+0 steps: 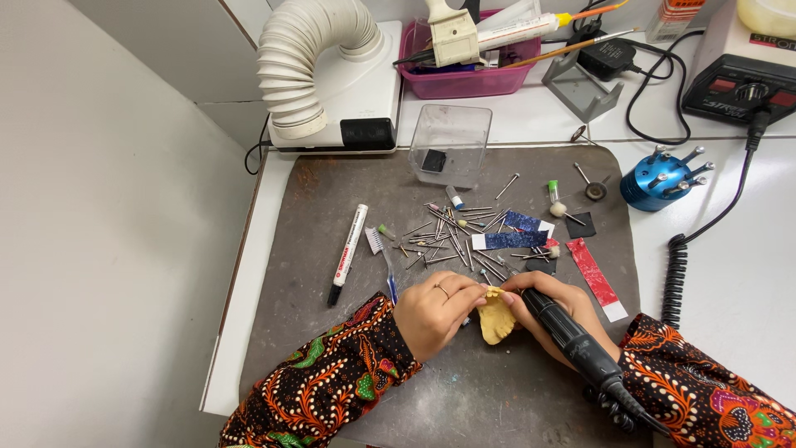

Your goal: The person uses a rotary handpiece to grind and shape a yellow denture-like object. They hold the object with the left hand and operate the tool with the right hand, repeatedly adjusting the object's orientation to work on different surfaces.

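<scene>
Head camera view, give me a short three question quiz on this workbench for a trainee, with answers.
1. True or false: the right hand holds a black rotary handpiece.
2. What does the left hand grip?
A. the white marker
B. a yellow dental cast
C. the clear plastic box
3. Fill in: the loose metal burs lie on the grey ____, beyond the hands.

Key
1. True.
2. B, the yellow dental cast, with the handpiece tip at its top edge. The white marker and clear plastic box lie untouched.
3. mat.
</scene>
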